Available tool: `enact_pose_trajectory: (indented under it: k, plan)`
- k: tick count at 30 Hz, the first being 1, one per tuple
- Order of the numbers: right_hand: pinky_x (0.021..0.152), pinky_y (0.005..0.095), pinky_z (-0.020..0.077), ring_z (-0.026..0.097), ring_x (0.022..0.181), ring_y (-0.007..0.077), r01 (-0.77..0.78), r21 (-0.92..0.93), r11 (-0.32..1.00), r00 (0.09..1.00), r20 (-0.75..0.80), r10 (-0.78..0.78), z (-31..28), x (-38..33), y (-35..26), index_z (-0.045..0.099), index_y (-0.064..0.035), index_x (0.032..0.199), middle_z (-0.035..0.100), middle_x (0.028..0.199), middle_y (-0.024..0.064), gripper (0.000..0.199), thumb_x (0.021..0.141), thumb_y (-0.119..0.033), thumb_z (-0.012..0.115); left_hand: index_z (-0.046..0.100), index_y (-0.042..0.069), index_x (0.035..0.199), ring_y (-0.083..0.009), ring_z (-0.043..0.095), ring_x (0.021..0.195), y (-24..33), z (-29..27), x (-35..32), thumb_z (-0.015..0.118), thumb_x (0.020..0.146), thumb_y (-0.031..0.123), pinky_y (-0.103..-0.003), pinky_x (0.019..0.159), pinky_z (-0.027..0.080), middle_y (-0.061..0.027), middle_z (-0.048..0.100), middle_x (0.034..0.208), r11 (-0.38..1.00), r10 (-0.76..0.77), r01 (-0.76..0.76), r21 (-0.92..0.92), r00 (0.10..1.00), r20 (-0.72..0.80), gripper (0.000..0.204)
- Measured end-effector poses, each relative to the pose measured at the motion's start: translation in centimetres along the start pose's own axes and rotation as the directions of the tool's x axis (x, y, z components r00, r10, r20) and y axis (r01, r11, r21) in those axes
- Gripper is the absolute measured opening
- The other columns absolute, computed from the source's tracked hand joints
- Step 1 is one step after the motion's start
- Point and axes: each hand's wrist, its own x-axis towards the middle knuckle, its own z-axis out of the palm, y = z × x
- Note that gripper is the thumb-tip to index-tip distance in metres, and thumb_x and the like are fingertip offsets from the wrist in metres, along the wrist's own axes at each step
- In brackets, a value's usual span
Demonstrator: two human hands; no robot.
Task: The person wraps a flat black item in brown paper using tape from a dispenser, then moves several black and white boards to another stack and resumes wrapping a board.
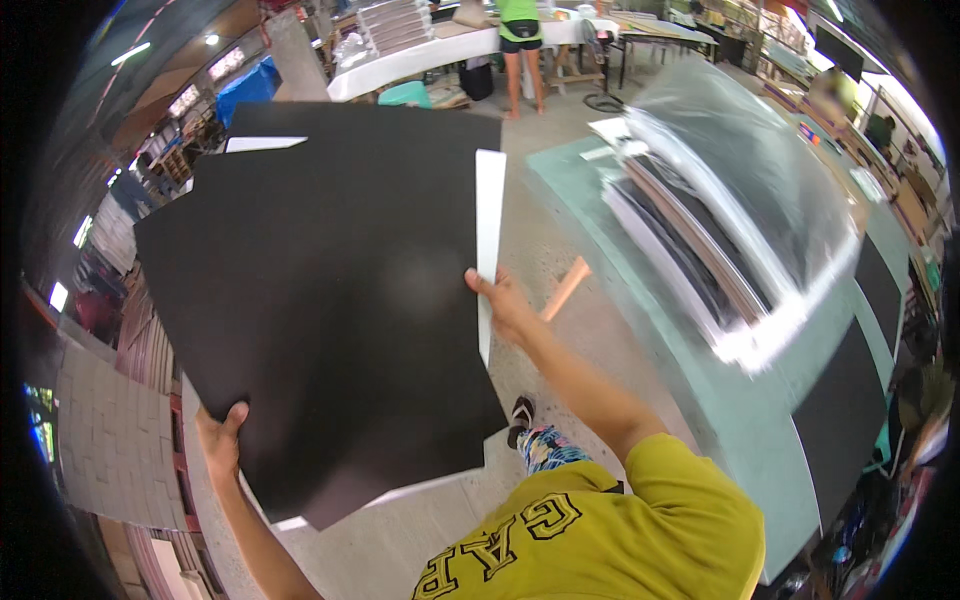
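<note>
A fanned bundle of large black sheets (330,290) is held up in front of me. White edges or undersides show along its right side, lower edge and upper left. My left hand (220,435) grips the lower left edge, thumb on the black face and fingers hidden behind. On the right edge, my right hand (500,300) clamps the sheets by a white strip (489,215), its thumb also on top. How many sheets there are cannot be made out.
To my right, a green table (660,370) carries a plastic-wrapped stack (700,240) and more black sheets (845,430). An orange strip (567,288) is beside the table. Another person (520,40) stands at a far white table (440,62). Grey blocks (115,440) are at left.
</note>
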Motion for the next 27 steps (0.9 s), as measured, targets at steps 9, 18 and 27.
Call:
enact_pose_trajectory:
  k: [9, 18, 27]
  plan:
    - [0.086, 0.0355, 0.0425, 0.053, 0.096, 0.0202, -0.007, 0.057, 0.998, 0.992, 0.124, 0.000, 4.0, 21.0, -7.4, 0.050, 0.0045, 0.108, 0.057, 0.101, 0.0123, 0.046, 0.074, -0.018, 0.070, 0.049, -0.006, 0.112, -0.0205, 0.052, 0.096, -6.9, 4.6, 23.7, 0.079, 0.058, 0.014, -0.030, 0.089, 0.037, -0.0078, 0.056, 0.104, 0.972, -0.158, 0.157, -0.175, 0.987, 0.008, 0.064]
    - [0.082, 0.0323, 0.0442, 0.055, 0.094, 0.0182, 0.167, -0.182, 0.969, 0.984, 0.088, -0.153, -1.6, 42.3, -11.9, 0.053, 0.0057, 0.109, 0.058, 0.104, 0.0110, 0.045, 0.074, -0.017, 0.070, 0.042, 0.000, 0.121, -0.0258, 0.047, 0.105, -16.4, 21.7, 48.2, 0.067, 0.054, -0.004, -0.032, 0.094, 0.033, -0.0090, 0.050, 0.115, 0.928, -0.339, 0.355, -0.114, 0.931, 0.134, 0.072]
    - [0.075, 0.0322, 0.0470, 0.059, 0.084, 0.0201, 0.384, -0.280, 0.880, 0.787, -0.400, -0.470, -16.3, 62.6, -25.3, 0.057, 0.0082, 0.101, 0.061, 0.094, 0.0133, 0.042, 0.074, -0.021, 0.070, 0.037, -0.003, 0.125, -0.0252, 0.042, 0.111, -13.8, 52.8, 81.1, 0.067, 0.071, 0.004, -0.032, 0.099, 0.028, -0.0112, 0.045, 0.122, 0.942, -0.081, 0.235, -0.239, 0.851, 0.520, 0.063]
